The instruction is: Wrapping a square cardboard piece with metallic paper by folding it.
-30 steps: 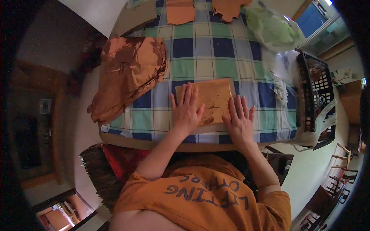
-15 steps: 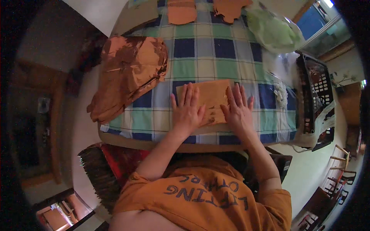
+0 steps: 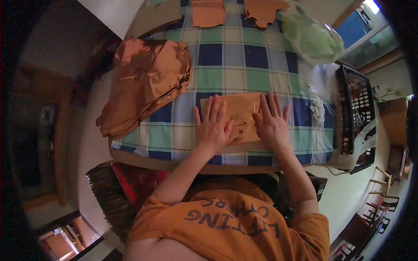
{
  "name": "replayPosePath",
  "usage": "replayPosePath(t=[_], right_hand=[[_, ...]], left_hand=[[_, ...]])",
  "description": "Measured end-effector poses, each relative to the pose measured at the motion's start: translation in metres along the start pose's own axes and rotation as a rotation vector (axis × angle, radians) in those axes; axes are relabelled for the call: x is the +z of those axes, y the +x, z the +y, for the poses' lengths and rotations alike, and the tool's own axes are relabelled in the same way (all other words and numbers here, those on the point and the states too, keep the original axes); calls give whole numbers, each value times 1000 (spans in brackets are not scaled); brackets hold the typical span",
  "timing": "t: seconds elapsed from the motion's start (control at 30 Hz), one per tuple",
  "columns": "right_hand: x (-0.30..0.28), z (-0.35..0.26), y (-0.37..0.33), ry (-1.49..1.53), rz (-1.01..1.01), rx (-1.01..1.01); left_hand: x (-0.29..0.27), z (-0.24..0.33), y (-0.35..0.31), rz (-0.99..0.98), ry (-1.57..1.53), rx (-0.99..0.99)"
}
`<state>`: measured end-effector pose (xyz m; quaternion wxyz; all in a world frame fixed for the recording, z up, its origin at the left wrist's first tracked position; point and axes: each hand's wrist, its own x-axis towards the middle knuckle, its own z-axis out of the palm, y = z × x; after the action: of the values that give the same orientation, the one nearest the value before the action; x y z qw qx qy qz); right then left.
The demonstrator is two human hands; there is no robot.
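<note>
An orange-brown rectangular sheet (image 3: 241,112) with dark marks on its surface lies flat near the front edge of the table; its exact material I cannot tell. My left hand (image 3: 213,130) rests palm down on its left side, fingers stretched out. On its right side my right hand (image 3: 274,128) presses flat in the same way, fingers spread. Neither hand grips anything. To the left of my hands sits a large pile of shiny copper-brown sheets (image 3: 150,82), partly overhanging the table's left edge.
A blue, green and white checked cloth (image 3: 209,80) covers the table. Along the far side lie two orange-brown pieces (image 3: 208,14) and a grey-brown board (image 3: 159,16). A pale green plastic bag (image 3: 311,41), white string (image 3: 317,109) and a black crate (image 3: 357,102) are at the right.
My hands stay flat on the sheet and have shifted only slightly. More of the dark marks show between them. The whole view has tilted a little.
</note>
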<state>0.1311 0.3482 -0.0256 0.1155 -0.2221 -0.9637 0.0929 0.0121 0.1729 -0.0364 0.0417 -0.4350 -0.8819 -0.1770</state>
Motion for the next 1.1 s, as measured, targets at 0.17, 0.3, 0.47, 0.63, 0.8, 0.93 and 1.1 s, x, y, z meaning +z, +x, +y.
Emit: replayPosePath(t=[0.17,0.3,0.47,0.63,0.8,0.93,1.1], right_hand=[[4,2,0,-24,50,-14],[3,5,1,5,41,-20],[2,58,17,-147,45,24],[-20,98,47,-216,208,225],[-21,108,57,-265,166,282],[-12,100,58,-298,-86,278],[-18,86,61,-224,-64,247]], left_hand=[[-3,2,1,-7,4,4],[4,0,-1,22,1,16],[4,-1,-2,17,4,6],[2,-1,-1,13,22,10],[1,0,0,-1,24,14],[1,-1,0,-6,8,15],[3,-2,-2,16,-14,18]])
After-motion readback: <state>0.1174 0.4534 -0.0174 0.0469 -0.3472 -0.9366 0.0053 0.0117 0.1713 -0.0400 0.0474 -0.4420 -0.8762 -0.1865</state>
